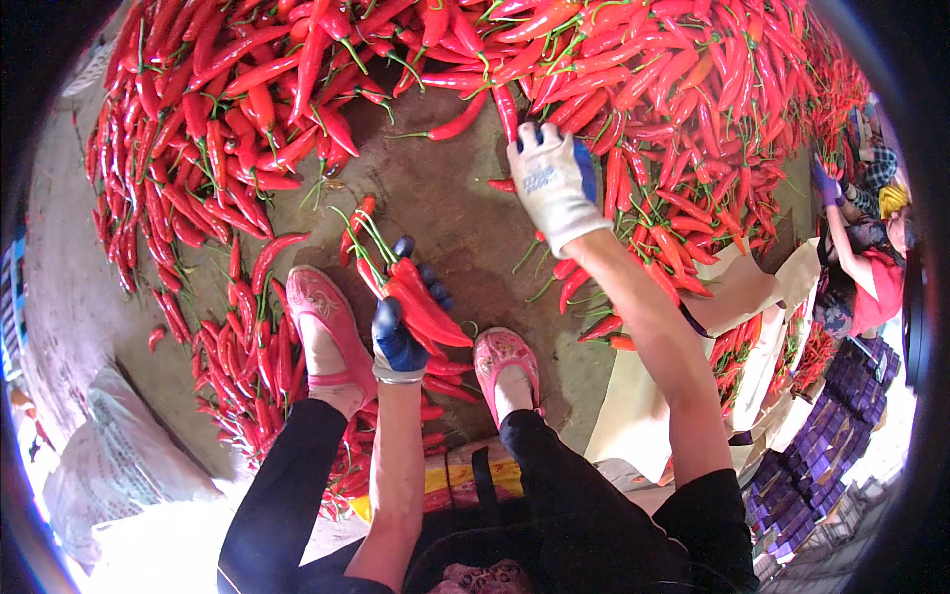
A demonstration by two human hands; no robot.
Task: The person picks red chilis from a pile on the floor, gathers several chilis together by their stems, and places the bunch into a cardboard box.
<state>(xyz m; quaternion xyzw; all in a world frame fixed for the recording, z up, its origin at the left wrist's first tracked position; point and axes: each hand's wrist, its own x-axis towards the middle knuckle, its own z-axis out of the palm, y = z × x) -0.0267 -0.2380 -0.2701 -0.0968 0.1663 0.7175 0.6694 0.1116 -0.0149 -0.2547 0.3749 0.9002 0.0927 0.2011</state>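
My left hand (404,332), in a blue-and-white glove, is closed around a small bunch of red chili peppers (421,302). Their green stems point up and away from me. Farther out and to the right, my right hand (546,183), gloved the same way, reaches to the edge of the large pile of red chili peppers (653,69). Its fingers are bent, with a single chili pepper (506,111) at the fingertips; the glove's back hides part of the grip. Below the left hand, more chili peppers (450,381) lie between my pink shoes (510,361).
Another part of the pile (178,129) curves round the left side. A smaller heap (247,346) lies beside my left foot. On the right stand tan paper-like sheets (633,396) with chilies among them, and purple stacked packs (821,436). A person in red (876,292) works at far right. A whitish sack (119,455) lies left.
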